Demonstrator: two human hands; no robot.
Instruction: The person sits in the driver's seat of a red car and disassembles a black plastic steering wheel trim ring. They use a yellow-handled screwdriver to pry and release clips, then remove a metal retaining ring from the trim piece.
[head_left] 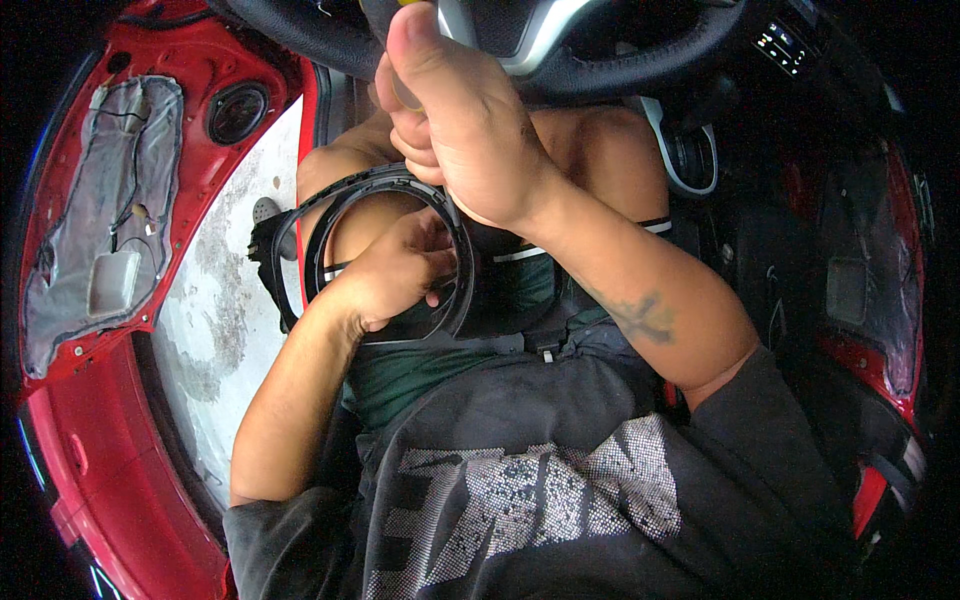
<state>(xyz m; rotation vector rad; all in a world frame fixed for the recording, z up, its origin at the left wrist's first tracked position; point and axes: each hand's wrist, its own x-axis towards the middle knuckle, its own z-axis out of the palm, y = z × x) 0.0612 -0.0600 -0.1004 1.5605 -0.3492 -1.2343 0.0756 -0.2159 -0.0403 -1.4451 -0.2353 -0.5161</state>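
Observation:
A black plastic trim frame [462,260] with a large round opening rests across my lap. My left hand [405,260] reaches over the opening, fingers curled at its right inner edge and seeming to grip the frame; the fingertips are partly hidden. Above the frame, my right hand [470,130] is raised in front of the steering wheel [640,75]. Its fingers are wrapped round a tool with a yellow part [405,3], mostly covered by the hand and cut off by the top edge, so its kind does not show.
At the left stands an open red car door [190,50] with its lining off and a round speaker [237,112] exposed. Pale ground [215,320] shows between door and seat. A grey-rimmed black part [690,150] lies right of my knee. Dark cabin surfaces fill the right.

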